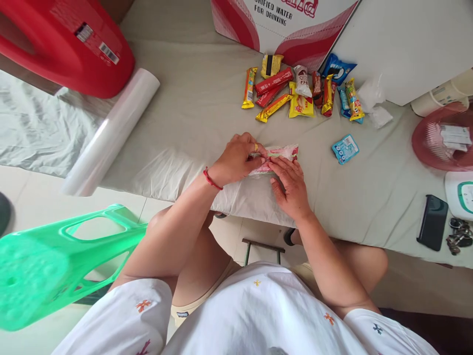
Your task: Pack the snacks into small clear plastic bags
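A small red, white and clear plastic packet [284, 152] lies on the cloth-covered surface in front of me. My left hand [238, 157], with a ring and a red wrist string, pinches the packet's left part between thumb and index finger. Flat fingers of my right hand [290, 186] rest on the packet's middle, the thumb held apart below it. Both hands hide part of the packet. To the right lies a small blue packet [345, 149], apart from my hands. Beyond them is a loose group of wrapped snack bars [274, 81] and a yellow wafer packet [301, 104].
A red-and-white carton [281, 34] stands behind the snacks. At left are a red jug [88, 44], a clear plastic roll [111, 133] and a green stool [74, 251]. At right sit a pink basket [424, 143], a black phone [432, 222] and keys [459, 235].
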Tool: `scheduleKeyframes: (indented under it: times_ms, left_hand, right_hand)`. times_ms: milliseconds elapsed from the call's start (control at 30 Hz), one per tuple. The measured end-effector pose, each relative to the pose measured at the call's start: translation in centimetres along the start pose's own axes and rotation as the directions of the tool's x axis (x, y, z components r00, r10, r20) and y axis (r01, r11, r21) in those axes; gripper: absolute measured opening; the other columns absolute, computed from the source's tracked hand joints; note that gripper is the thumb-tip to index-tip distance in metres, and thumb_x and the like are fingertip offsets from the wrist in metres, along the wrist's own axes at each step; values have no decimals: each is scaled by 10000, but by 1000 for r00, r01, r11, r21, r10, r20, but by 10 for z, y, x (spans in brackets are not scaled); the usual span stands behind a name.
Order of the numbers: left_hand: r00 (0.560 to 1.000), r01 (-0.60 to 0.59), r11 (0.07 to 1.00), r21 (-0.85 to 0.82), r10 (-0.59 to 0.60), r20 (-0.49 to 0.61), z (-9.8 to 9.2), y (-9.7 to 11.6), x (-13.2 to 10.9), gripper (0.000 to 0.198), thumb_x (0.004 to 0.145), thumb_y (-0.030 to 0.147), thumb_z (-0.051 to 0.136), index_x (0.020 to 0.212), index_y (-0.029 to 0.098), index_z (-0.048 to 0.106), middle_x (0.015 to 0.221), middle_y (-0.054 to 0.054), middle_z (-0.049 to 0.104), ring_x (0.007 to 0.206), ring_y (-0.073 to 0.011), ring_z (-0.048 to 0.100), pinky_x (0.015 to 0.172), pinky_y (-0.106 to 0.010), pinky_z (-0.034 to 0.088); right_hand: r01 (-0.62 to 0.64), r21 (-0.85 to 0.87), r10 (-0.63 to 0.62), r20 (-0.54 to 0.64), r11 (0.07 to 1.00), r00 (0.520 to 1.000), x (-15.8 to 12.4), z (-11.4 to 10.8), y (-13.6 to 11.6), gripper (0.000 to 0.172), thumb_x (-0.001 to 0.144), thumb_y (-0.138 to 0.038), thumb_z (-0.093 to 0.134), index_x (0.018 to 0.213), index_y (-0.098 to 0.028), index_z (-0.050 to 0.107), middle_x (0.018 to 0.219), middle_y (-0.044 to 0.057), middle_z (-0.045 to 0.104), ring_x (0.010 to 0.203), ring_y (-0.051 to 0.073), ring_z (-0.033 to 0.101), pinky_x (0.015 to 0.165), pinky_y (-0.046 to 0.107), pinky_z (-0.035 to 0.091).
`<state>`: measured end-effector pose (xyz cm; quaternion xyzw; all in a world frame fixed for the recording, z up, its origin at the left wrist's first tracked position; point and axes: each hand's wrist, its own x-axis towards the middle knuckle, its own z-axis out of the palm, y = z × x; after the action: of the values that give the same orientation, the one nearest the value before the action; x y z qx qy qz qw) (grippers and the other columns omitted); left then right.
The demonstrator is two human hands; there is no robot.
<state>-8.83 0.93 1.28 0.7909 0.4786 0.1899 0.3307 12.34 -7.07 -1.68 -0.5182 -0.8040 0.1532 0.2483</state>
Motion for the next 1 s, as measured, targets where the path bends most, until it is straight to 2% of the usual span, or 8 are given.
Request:
scheduleKeyframes:
  times_ms: [133, 267, 400, 500, 633, 767, 900, 1000]
  left_hand:
    - [993, -92, 993, 73, 97, -68, 18, 0, -6, 370, 1017, 375, 478, 1166, 174, 751, 1225, -148, 668, 1122, -298, 587, 1059, -494, 445]
    - [989, -141, 983, 116, 145, -33, 20, -9, -13, 601, 1016, 560, 516, 1461, 166, 603, 1404, -176, 636, 1282, -344, 563, 1113, -511, 416]
    - [988, -147, 953, 264, 154, -8, 19, -13, -15, 645, 1036, 611, 485, 1496, 170, 589, 1551, -189, 569, 1549, -416, 343, 1226, -586, 288]
    - [990, -141, 930, 339, 140, 28, 18, -5, -14, 630, 1029, 586, 533, 1512, 184, 577, 1634, -178, 498, 1617, -429, 230, 1273, -636, 196]
    - [994, -81, 918, 387, 45, 103, 15, 7, -11, 691, 1000, 546, 615, 1579, 184, 509, 1707, -178, 395, 1634, -449, 182, 1285, -681, 156]
    - [986, -66, 921, 384, 1, 167, 13, 10, -7, 774, 990, 513, 640, 1635, 148, 417, 1735, -204, 323, 1639, -460, 150, 1279, -719, 133]
    - [986, -70, 939, 336, 14, 167, 13, 3, -6, 859, 982, 509, 648, 1669, 113, 319, 1756, -238, 240, 1647, -453, 111, 1282, -709, 133]
    - [990, -117, 959, 257, 93, 105, 7, -1, -10, 902, 964, 562, 651, 1679, 139, 300, 1764, -232, 216, 1647, -447, 118, 1291, -681, 147]
  right_hand:
    - [-32, 10, 32, -34, 999, 999, 2, -2, -2, 449, 1083, -288, 398, 1470, -314, 623, 1506, 42, 655, 1479, 233, 525, 1297, 540, 295]
    - [-39, -21, 38, -41, 999, 998, 2, -3, -3, 445, 1094, -286, 380, 1453, -310, 641, 1489, 33, 669, 1465, 222, 542, 1296, 525, 303]
    - [-20, -94, 18, -21, 995, 1000, -1, 2, -7, 475, 1087, -257, 389, 1521, -296, 579, 1550, 34, 618, 1513, 234, 487, 1323, 554, 237]
    - [-10, -115, 10, 2, 993, 1000, -5, 3, -11, 505, 1072, -222, 409, 1559, -264, 537, 1589, 54, 579, 1548, 259, 439, 1336, 590, 178]
    - [16, -4, -16, 58, 1000, 998, -1, -24, -4, 497, 1082, -310, 440, 1572, -294, 517, 1604, 59, 562, 1559, 268, 426, 1315, 594, 262]
    - [-6, 36, 8, -69, 999, 998, 22, -60, 30, 444, 1095, -435, 445, 1489, -314, 610, 1546, 75, 615, 1532, 297, 463, 1260, 602, 367]
    - [138, 29, -141, 205, 990, 968, 44, -55, 58, 523, 1086, -545, 437, 1509, -288, 604, 1548, 87, 616, 1532, 297, 460, 1267, 587, 365]
    - [125, -58, -104, 279, 990, 955, 46, -35, 60, 568, 1116, -526, 326, 1595, -277, 504, 1641, 95, 516, 1577, 286, 390, 1299, 622, 269]
